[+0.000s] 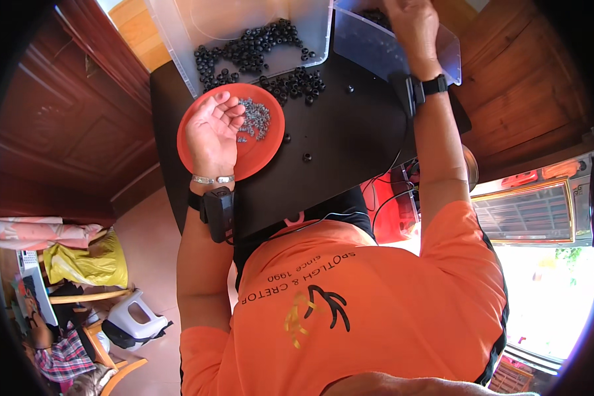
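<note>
My left hand (pixel 212 135) is palm up over the left part of a red-orange plate (pixel 264 155), its fingers loosely curled with gaps between them. Nothing shows in its palm. Beside those fingertips, small grey metallic pieces (pixel 256 122) lie heaped on the plate. At the top edge, my right hand (pixel 414 30) is above a clear bluish plastic bin (pixel 369 56) with dark pieces (pixel 377 16) inside. Its fingers are partly cut off by the picture's edge, so what they hold is hidden. Each wrist wears a strapped black device.
Behind the plate, a larger clear bin (pixel 201 16) lies with many black bead-like pieces (pixel 264 43). More black pieces (pixel 300 84) spill onto the dark table (pixel 356 142), with a few singles (pixel 307 157) nearer me. A cable (pixel 386 168) hangs over the table's right edge. A white stool (pixel 135 320) stands at left.
</note>
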A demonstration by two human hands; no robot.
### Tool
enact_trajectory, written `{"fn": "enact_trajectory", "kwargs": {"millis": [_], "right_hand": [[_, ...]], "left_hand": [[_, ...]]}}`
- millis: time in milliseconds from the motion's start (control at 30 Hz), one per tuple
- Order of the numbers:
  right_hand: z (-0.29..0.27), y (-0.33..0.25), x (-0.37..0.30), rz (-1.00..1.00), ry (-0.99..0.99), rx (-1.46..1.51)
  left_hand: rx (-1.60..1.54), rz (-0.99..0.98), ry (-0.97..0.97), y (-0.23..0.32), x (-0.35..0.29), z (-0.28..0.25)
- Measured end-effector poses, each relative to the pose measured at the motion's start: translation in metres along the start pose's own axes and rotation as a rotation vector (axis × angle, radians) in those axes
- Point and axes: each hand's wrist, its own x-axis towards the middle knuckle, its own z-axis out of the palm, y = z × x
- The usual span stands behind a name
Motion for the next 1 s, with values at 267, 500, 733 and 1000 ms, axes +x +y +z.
{"fn": "enact_trajectory", "kwargs": {"millis": [267,500,733,1000], "right_hand": [[0.099,-0.035,-0.087,-0.107,-0.739,0.478],[0.104,-0.043,-0.103,-0.259,-0.891,0.436],[0.104,-0.049,-0.100,-0.157,-0.670,0.441],[0.123,-0.058,-0.116,-0.318,-0.665,0.290]], "left_hand": [[0.046,-0.027,0.024,-0.004,0.000,-0.002],[0.049,-0.033,0.019,-0.004,0.002,-0.007],[0.042,-0.047,-0.004,-0.003,-0.001,-0.005],[0.043,-0.057,-0.009,-0.003,0.001,-0.006]]}}
